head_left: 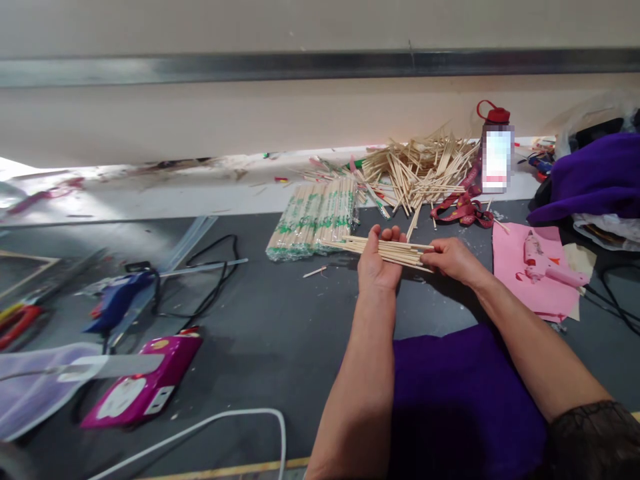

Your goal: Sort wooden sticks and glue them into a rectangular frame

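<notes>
A loose bundle of thin round wooden chopsticks [407, 252] lies across the palm of my left hand [380, 263], whose thumb and fingers curl around it. My right hand [453, 259] pinches the right-hand ends of the bundle between thumb and fingers. Just behind and left of the bundle are clear packs of wrapped chopsticks [315, 217] with green print, near its left tips. Farther back, a large heap of bare chopsticks [425, 167] is piled up against the wall.
A pink glue gun [540, 263] rests on pink paper [505, 267] at the right. Behind stands a red-capped bottle [497, 117] with a red lanyard [463, 212]. On the left are a magenta power strip [145, 380], a blue tool [123, 297] and cables. Purple cloth [465, 393] lies in front.
</notes>
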{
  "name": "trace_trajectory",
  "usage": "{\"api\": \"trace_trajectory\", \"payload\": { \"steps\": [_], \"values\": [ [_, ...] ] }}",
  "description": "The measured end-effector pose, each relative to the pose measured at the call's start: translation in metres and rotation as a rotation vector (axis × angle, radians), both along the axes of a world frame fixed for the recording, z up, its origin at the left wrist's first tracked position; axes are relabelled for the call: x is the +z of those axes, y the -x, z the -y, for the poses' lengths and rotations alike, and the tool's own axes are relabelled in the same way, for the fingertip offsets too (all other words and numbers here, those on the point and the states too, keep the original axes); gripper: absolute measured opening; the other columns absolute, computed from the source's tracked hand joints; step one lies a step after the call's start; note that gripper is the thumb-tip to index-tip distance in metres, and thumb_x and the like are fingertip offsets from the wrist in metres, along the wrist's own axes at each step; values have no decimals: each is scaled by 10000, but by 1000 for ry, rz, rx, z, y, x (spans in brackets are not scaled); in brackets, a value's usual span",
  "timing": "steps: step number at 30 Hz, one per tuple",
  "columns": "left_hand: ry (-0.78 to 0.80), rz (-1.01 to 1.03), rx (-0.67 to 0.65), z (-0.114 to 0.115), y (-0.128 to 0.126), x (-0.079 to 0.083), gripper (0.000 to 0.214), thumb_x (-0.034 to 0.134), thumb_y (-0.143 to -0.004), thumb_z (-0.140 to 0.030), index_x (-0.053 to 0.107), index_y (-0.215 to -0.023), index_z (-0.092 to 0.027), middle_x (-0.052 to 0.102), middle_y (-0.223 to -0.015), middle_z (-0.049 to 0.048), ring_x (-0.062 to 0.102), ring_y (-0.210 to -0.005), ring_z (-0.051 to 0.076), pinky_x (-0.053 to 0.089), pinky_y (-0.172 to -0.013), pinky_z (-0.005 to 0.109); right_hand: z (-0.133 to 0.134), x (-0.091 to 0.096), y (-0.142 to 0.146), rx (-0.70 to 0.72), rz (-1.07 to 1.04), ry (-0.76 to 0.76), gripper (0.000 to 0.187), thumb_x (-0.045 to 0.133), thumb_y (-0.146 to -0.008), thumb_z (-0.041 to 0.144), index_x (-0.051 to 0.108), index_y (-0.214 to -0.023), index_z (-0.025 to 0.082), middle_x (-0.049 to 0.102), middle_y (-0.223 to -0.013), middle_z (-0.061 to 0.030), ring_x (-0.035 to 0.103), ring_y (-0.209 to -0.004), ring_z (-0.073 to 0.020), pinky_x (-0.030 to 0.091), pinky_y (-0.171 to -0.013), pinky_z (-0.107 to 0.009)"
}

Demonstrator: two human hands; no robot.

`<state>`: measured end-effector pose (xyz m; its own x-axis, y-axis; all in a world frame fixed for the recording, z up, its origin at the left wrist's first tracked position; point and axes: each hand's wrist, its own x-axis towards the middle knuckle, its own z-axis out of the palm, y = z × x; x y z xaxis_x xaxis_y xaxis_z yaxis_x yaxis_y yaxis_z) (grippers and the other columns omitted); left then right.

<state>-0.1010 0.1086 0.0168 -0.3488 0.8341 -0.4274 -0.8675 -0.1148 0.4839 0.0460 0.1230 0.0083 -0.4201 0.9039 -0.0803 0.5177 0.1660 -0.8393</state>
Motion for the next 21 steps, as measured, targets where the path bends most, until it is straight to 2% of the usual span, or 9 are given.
{"api": "trace_trajectory", "payload": {
  "steps": [2, 5, 8, 10, 16, 18, 21],
  "values": [
    [-5, -19, 18, 0, 0, 2, 184, 444, -926, -208, 517, -759, -188, 448, -484, -84, 498, -447, 58, 489, -633, 232, 2, 5, 2, 5, 163, -114, 163, 573, -755, 261, 650, -650, 164, 610, -591, -5, 496, -558, -114, 286, -532, -232],
    [4, -73, 32, 2, 1, 6, 213, 416, -947, -229, 489, -751, -189, 308, -445, -110, 309, -340, 31, 359, -453, 167, 9, 14, 5, 79, 327, -213, 175, 550, -773, 236, 713, -754, 173, 676, -693, -44, 556, -643, -147, 291, -560, -249],
    [22, -123, 26, 6, 6, 9, 208, 503, -912, -269, 474, -722, -190, 247, -445, -115, 245, -323, 26, 269, -384, 157, 11, 21, 9, 144, 481, -286, 233, 509, -799, 226, 733, -833, 172, 712, -791, -94, 609, -730, -194, 303, -574, -269],
    [12, -135, 1, 9, 9, 10, 203, 566, -872, -274, 476, -711, -188, 236, -444, -116, 229, -321, 25, 244, -363, 152, 2, 24, 14, 130, 546, -312, 275, 475, -820, 209, 734, -893, 155, 720, -880, -129, 630, -807, -219, 332, -604, -275],
    [39, -62, -113, 10, 9, 5, 208, 581, -857, -257, 478, -697, -173, 256, -445, -116, 234, -317, 16, 224, -348, 139, -53, 20, 49, -57, 623, -144, 419, 412, -901, 327, 707, -1047, 67, 680, -1078, -207, 627, -1020, -251, 422, -778, -278],
    [62, -43, -126, 8, 8, 3, 215, 555, -874, -251, 480, -692, -166, 253, -442, -117, 229, -312, 14, 224, -348, 137, -63, 17, 62, -102, 674, -126, 431, 480, -870, 367, 688, -1104, 70, 664, -1118, -218, 614, -1066, -261, 433, -820, -288],
    [61, -41, -131, 7, 8, 1, 222, 513, -898, -242, 489, -695, -156, 256, -436, -118, 225, -308, 10, 222, -346, 134, -68, 15, 71, -98, 719, -113, 391, 566, -786, 283, 691, -1099, 85, 668, -1112, -215, 615, -1079, -269, 446, -826, -291]
  ]
}}
